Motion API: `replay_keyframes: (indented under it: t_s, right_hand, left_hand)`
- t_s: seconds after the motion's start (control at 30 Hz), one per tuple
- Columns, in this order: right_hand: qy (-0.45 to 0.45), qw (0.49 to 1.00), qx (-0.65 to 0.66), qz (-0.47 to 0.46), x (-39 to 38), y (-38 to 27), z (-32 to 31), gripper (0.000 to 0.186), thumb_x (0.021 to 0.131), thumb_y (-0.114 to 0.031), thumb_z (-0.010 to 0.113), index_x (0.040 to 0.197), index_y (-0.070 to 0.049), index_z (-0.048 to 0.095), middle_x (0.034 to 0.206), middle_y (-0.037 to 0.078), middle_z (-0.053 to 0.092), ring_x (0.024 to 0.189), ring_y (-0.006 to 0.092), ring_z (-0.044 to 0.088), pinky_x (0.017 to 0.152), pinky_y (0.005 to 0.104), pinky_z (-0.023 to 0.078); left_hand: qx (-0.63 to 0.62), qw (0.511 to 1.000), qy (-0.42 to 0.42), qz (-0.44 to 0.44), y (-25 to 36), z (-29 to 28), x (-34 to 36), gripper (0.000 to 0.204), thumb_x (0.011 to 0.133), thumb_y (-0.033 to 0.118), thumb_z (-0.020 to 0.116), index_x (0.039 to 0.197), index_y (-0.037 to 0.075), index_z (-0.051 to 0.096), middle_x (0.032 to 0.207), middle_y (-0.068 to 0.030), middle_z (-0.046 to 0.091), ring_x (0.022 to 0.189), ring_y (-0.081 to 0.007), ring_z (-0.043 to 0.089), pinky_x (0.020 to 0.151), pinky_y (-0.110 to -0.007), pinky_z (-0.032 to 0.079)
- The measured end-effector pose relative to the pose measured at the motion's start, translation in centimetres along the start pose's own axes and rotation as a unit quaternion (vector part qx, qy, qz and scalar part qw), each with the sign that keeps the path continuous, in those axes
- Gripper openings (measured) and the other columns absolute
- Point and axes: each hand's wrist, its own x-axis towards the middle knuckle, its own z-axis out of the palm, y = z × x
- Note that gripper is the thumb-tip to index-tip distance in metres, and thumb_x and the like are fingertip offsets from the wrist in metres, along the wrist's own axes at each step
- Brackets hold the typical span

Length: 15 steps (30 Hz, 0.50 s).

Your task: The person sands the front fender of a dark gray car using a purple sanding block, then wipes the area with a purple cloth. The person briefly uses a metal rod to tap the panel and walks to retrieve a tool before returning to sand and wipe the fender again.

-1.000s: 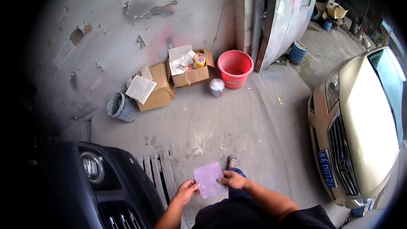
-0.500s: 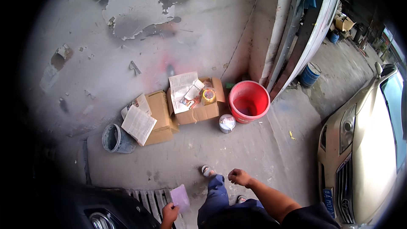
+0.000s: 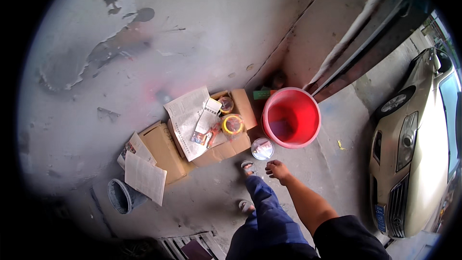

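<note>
My right hand (image 3: 277,171) reaches forward over the floor, fingers loosely bent, a little apart and holding nothing that I can see. Just beyond it stands a small round can (image 3: 263,149) with a pale crumpled piece on top; hand and can look apart. Behind the can is a large red bucket (image 3: 308,137), with something purplish at its bottom. My left hand is out of sight below the lower edge. A dark purple sheet (image 3: 196,250) shows there, over the floor grate.
An open cardboard box (image 3: 224,152) by the wall holds newspaper and rolls of tape. Left of it are another carton (image 3: 161,147), a newspaper sheet (image 3: 145,177) and a grey bucket (image 3: 119,197). A gold car (image 3: 418,163) stands at the right.
I have stepped toward the boxes and bucket, and my view has turned. My right hand has come close to the can. My left hand, which held the purple sheet, has left the view.
</note>
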Motion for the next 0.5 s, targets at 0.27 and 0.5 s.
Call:
replay_keyframes:
  t_s: [0.27, 0.5]
  right_hand:
    - [0.172, 0.967, 0.002, -0.186, 29.0, -8.9, 4.2, 0.058, 0.098, -0.044, 0.045, 0.132, 0.002, 0.051, 0.125, 0.015, 0.058, 0.119, 0.0243, 0.052, 0.101, 0.0307, 0.038]
    - [0.000, 0.990, 0.136, 0.033, 38.3, -9.5, 3.9, 0.041, 0.096, -0.041, 0.049, 0.088, -0.006, 0.069, 0.080, 0.007, 0.068, 0.075, 0.0194, 0.064, 0.073, 0.0304, 0.049]
  left_hand:
    - [0.293, 0.922, -0.119, 0.222, 6.8, 0.6, 2.8, 0.029, 0.092, 0.026, 0.055, 0.107, 0.003, 0.063, 0.100, -0.0234, 0.061, 0.083, -0.0394, 0.056, 0.072, -0.049, 0.045]
    - [0.325, 0.902, -0.176, 0.224, 12.9, -0.3, 3.5, 0.019, 0.091, 0.024, 0.057, 0.098, 0.009, 0.064, 0.100, -0.0233, 0.059, 0.097, -0.0437, 0.051, 0.080, -0.053, 0.044]
